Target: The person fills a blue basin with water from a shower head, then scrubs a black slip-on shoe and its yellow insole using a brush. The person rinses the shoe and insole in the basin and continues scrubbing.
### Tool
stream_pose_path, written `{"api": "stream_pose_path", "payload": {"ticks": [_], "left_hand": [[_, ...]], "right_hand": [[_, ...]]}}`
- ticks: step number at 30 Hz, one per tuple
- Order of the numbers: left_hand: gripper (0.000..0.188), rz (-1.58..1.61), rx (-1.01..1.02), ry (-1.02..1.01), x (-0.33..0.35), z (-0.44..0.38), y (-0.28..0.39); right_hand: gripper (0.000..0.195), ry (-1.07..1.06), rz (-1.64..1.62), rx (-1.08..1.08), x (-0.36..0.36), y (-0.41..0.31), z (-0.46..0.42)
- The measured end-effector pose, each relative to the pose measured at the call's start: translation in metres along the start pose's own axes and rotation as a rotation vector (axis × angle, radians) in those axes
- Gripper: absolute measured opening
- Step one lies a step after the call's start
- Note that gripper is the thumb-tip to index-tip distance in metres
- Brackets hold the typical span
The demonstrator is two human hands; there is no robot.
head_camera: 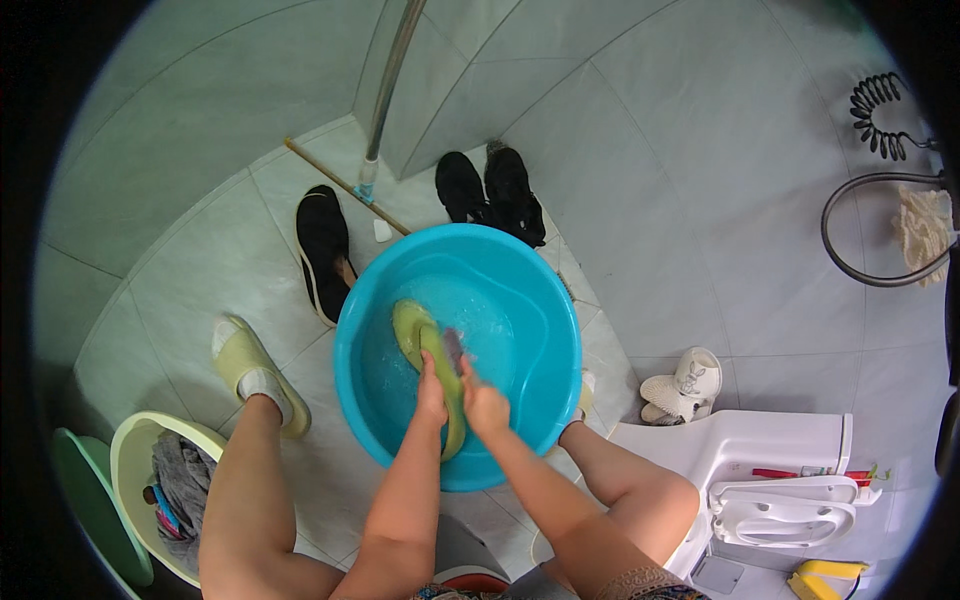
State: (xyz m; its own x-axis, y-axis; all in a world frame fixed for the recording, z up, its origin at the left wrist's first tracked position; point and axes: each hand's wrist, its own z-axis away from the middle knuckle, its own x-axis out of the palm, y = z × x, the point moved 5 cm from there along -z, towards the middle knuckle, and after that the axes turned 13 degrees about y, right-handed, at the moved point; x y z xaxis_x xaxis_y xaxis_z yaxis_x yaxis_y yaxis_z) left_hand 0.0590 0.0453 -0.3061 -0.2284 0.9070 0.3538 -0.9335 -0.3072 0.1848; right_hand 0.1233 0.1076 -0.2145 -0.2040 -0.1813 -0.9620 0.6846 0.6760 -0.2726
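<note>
A light-green slipper (452, 386) lies slanted inside a round blue plastic basin (346, 375). My left hand (431, 391) grips it along the side edge. My right hand (486, 405) is closed around a small scrubbing brush (453, 346), whose blurred head meets or hovers just beside the slipper's edge; contact is hard to tell. Shallow water (491, 330) with some bubbles shows in the basin. The basin sits between my legs on the tiled floor. On my left foot is a matching green slipper (262, 367) over a white sock.
Beyond the basin are a black slip-on shoe (322, 240), a black shoe pair (491, 191) and a floor squeegee (386, 97). A laundry basket (124, 480) holds clothes at lower left. To the right are a toilet (675, 450), white slippers (686, 386) and a shower hose (832, 225).
</note>
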Motion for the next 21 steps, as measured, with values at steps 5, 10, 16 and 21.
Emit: {"api": "stream_pose_path", "payload": {"ticks": [5, 10, 16, 21], "left_hand": [[0.051, 0.105, -0.006, -0.053, 0.016, 0.006, 0.012], [0.055, 0.101, -0.173, 0.065, -0.016, 0.000, 0.004], [0.056, 0.045, -0.216, -0.363, 0.026, 0.016, -0.037], [0.067, -0.007, -0.225, -0.382, 0.036, 0.007, -0.019]], "right_hand": [[0.041, 0.246, 0.076, 0.470, 0.008, 0.116, -0.031], [0.032, -0.058, -0.359, 0.345, -0.004, 0.016, 0.045], [0.036, -0.057, -0.001, 0.249, -0.058, -0.003, 0.032], [0.037, 0.176, -0.212, 0.086, -0.060, -0.016, 0.068]]}}
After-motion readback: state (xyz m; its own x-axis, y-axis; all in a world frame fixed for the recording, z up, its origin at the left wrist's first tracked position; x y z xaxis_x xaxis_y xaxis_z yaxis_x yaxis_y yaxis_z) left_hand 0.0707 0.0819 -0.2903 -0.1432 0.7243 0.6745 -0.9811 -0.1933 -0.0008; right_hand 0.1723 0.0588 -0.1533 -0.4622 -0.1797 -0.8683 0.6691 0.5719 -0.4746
